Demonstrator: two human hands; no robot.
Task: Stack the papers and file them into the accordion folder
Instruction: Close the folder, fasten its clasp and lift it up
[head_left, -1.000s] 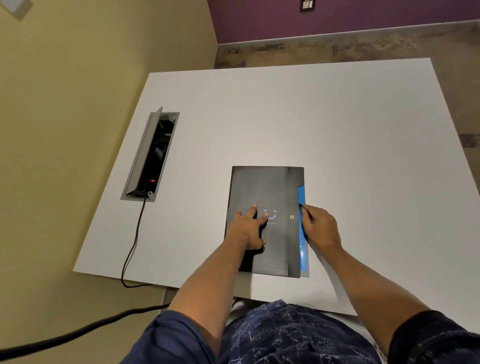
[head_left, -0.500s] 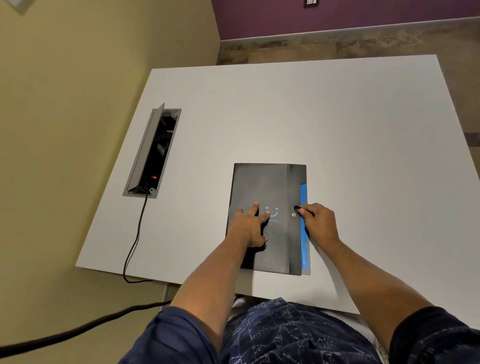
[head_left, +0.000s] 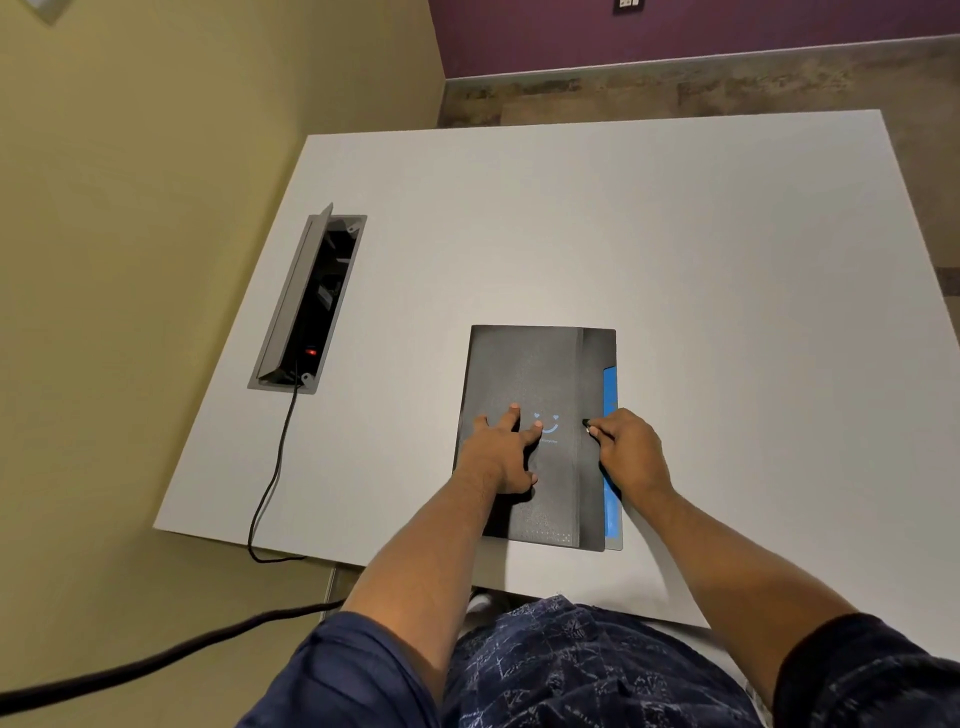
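A dark grey accordion folder (head_left: 535, 369) lies flat and closed near the front edge of the white table (head_left: 675, 234). It has a blue smile mark on its cover, and a blue inner edge (head_left: 609, 384) shows along its right side. My left hand (head_left: 501, 457) rests flat on the cover with the fingers spread. My right hand (head_left: 631, 452) is on the right flap, pinching a small black closure cord (head_left: 587, 423) at the flap's seam. No loose papers are in sight.
An open grey cable box (head_left: 311, 306) is set into the table at the left, and a black cable (head_left: 270, 478) runs from it over the front edge. A yellow wall stands to the left. A thick black cable lies on the floor.
My right hand has slid left from the blue edge onto the flap, bringing the black cord toward the button. My left hand has stayed pressed on the cover.
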